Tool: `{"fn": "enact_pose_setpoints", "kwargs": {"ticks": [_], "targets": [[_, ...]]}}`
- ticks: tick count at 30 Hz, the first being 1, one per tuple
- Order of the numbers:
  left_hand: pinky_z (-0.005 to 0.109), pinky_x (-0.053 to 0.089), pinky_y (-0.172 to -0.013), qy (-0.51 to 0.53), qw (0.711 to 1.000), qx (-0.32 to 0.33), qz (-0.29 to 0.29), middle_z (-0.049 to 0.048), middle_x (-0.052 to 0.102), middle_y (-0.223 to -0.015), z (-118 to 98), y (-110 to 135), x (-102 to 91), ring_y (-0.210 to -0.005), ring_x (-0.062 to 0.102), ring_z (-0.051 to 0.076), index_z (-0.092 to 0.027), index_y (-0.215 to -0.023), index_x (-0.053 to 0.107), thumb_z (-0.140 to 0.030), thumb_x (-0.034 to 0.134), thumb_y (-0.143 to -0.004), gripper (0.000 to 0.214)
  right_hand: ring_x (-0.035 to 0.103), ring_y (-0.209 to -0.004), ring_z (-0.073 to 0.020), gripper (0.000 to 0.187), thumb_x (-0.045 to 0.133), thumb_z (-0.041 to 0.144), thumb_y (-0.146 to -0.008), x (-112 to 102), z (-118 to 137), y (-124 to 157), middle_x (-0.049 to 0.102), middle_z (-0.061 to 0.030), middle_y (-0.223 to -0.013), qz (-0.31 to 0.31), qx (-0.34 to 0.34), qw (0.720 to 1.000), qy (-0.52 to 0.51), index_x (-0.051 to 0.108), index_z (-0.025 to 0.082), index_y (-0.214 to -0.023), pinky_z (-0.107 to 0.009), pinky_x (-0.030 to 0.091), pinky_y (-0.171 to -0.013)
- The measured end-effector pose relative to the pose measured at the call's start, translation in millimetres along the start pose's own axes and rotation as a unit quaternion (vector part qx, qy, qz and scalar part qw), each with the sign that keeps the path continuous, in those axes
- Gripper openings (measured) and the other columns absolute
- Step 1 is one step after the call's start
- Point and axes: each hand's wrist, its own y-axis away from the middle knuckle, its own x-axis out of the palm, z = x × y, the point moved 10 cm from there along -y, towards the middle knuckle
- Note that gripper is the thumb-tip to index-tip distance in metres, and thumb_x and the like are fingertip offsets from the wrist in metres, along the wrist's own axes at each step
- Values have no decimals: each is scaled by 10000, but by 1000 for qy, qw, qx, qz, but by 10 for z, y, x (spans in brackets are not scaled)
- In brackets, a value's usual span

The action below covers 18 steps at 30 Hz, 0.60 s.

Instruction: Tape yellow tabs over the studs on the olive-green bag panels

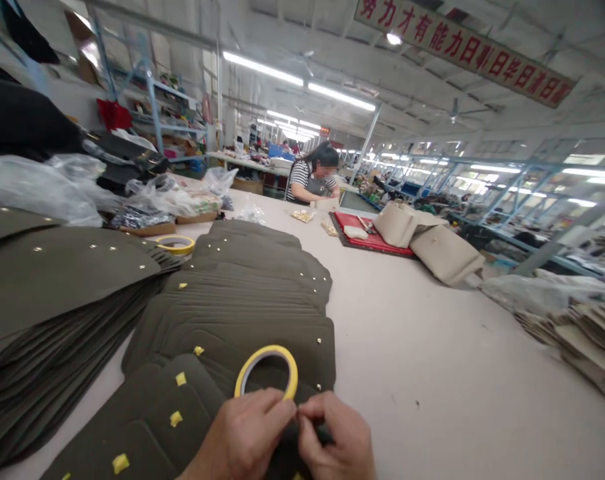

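My left hand (247,427) is closed on a roll of yellow tape (293,373), which stands up above the fingers. Close against it, my right hand (337,433) pinches at the thumb of the left; whatever lies between the fingertips is too small to make out. Beneath both hands spread overlapping dark olive panels (242,333) with small metal studs. Several of the nearer panels carry little squares of yellow tape (176,419). To the left fans a second stack of olive panels (72,273).
A second yellow tape roll (175,245) lies behind the stacks. Plastic bags (42,190) crowd the left. Beige pieces (445,252) and a red board (346,223) sit farther back on the table (407,347). A person (312,177) works at the far end; layered sheets (592,333) lie right.
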Motion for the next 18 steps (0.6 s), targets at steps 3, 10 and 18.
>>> {"fn": "enact_pose_setpoints", "kwargs": {"ticks": [3,10,18], "targets": [[198,435,-565,31,999,2,-25,7,592,-693,-68,11,-74,-609,577,121,-194,-848,562,-158,315,-1017,301,600,-483,-112,145,581,157,-763,45,-218,-19,656,9,-561,-4,153,984,-88,649,194,-641,-194,474,-480],[266,481,-710,-28,998,-22,-46,35,665,-830,4,-35,-121,-758,614,158,-169,-913,585,-160,383,-1011,224,595,-461,-125,339,783,458,-680,-96,-1035,161,639,6,-530,-27,417,862,-287,692,138,-742,-238,517,-491],[378,452,-832,-99,984,-97,113,36,643,-897,273,-39,235,-867,565,220,-188,-895,611,-100,505,-938,145,576,-476,-112,381,782,494,-707,-101,-1249,238,649,-7,-568,24,414,873,-258,708,124,-761,-232,493,-496]]}}
